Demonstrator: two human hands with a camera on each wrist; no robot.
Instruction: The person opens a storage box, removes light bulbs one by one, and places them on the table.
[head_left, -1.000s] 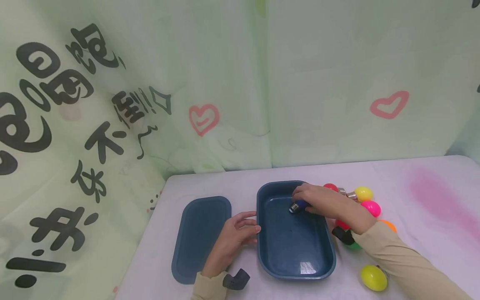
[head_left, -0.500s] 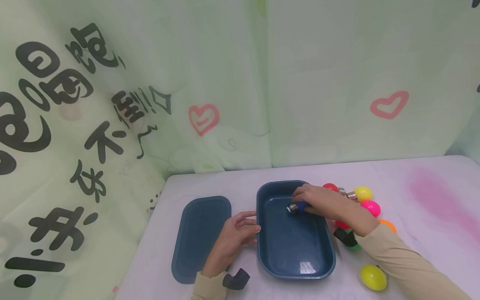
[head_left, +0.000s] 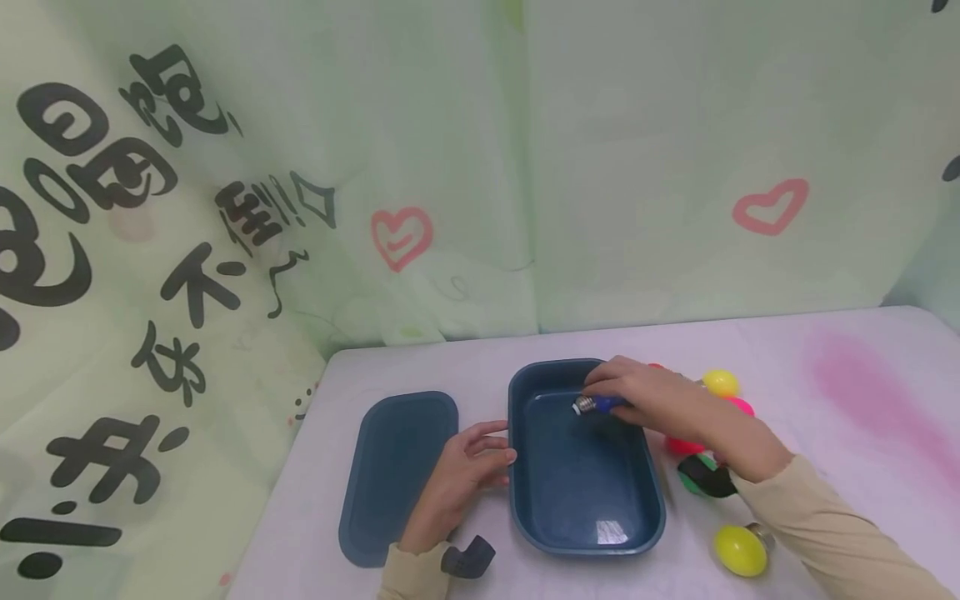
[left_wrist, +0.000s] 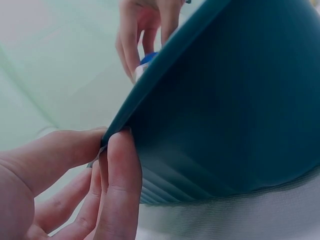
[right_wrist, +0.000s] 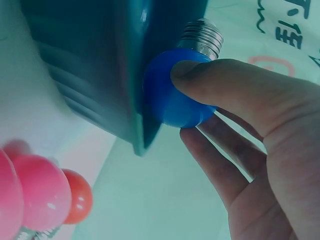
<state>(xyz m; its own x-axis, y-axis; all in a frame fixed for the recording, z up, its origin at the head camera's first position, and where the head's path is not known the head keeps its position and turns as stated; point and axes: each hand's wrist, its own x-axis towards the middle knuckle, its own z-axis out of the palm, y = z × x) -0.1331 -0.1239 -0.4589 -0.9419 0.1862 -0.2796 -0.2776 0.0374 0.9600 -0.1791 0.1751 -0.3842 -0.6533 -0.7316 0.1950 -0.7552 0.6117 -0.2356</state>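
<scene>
My right hand [head_left: 663, 402] holds a blue light bulb [head_left: 609, 403] over the far right part of a dark blue rectangular box [head_left: 585, 508]. In the right wrist view the thumb presses on the blue globe [right_wrist: 172, 97], and the fingers support it from the other side. Its silver screw base [right_wrist: 202, 39] sticks out of the grip, pointing left in the head view. At the box's left side is my left hand [head_left: 463, 475]. Thumb and index finger pinch the rim [left_wrist: 142, 82] between them, as the left wrist view shows.
A flat dark blue lid [head_left: 401, 475] lies left of the box. Right of it, partly behind my right arm, are several bulbs: yellow [head_left: 722, 382], pink [head_left: 741, 405], red [head_left: 682, 447] and green [head_left: 692, 477]. Another yellow bulb [head_left: 741, 551] lies nearer. A printed curtain [head_left: 630, 167] hangs behind.
The right hand has risen slightly with the blue bulb, and its wrist has shifted right. The left hand keeps its place at the box. The head view has turned a little.
</scene>
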